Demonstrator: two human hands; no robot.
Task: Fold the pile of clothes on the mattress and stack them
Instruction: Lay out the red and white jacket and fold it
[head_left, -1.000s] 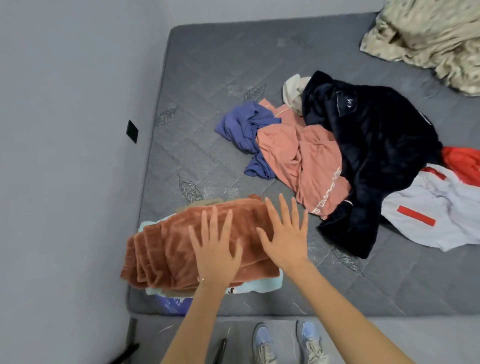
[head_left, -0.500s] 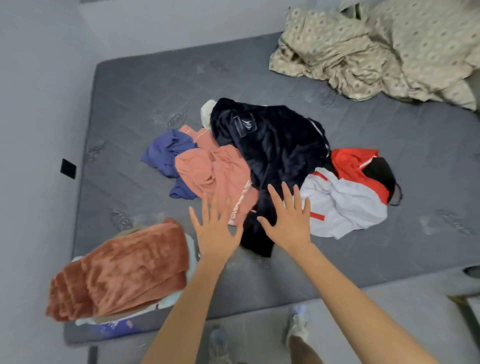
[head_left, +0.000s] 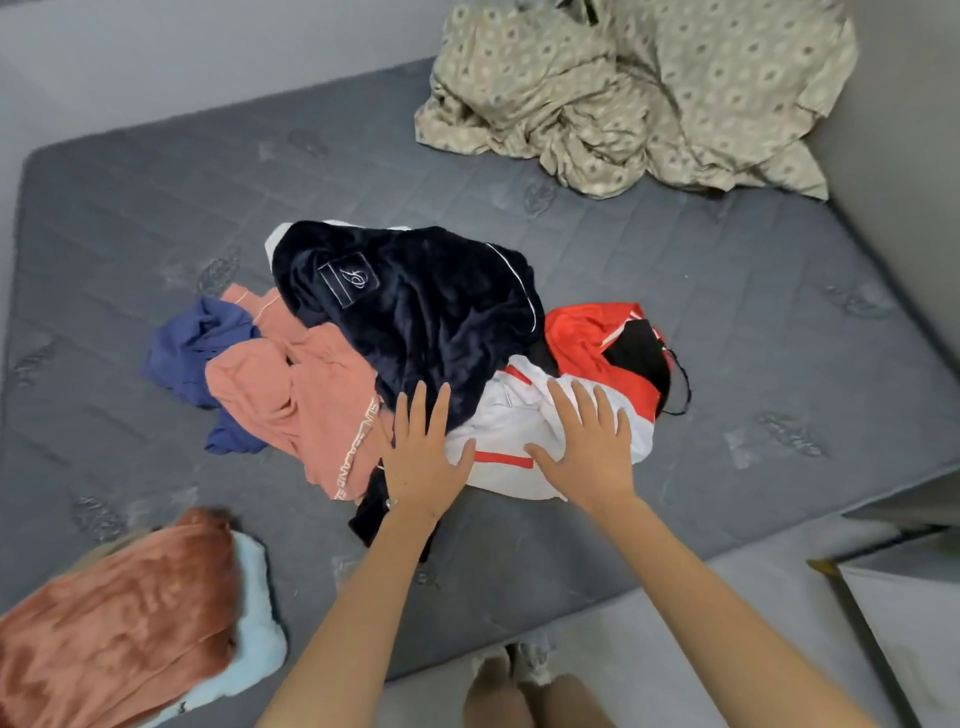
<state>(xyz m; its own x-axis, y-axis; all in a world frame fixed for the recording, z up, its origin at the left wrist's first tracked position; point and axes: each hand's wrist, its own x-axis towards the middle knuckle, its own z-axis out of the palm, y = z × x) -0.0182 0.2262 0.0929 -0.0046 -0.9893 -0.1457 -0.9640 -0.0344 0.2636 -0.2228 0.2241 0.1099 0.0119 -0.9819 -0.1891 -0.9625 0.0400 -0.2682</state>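
- A second ago both hands were pressed flat on the rust fleece (head_left: 119, 623); now that fleece is left alone, folded, at the near left corner of the mattress (head_left: 727, 312), on top of a pale blue piece (head_left: 262, 629)
- The view is swung to the right, so the stack is pushed to the lower left edge of the frame and blurred
- The left hand (head_left: 423, 457) is now brought over the near edge of the navy garment (head_left: 415, 312), fingers straight and spread, nothing grasped
- The right hand (head_left: 587, 452) is spread over the white-and-red jacket (head_left: 498, 415), palm down, fingers released; whether the cloth is touched cannot be told
- The unfolded pile is found mid-mattress: navy garment on top, jacket at its right, pink top (head_left: 291, 395) and blue garment (head_left: 192, 338) at its left
- A patterned sheet (head_left: 649, 88) is crumpled at the far right, well apart from the pile
- Judgement: one item is finished and stacked, and the next pick is being set up, most likely the jacket or the navy garment
- At least four pieces are still to be folded
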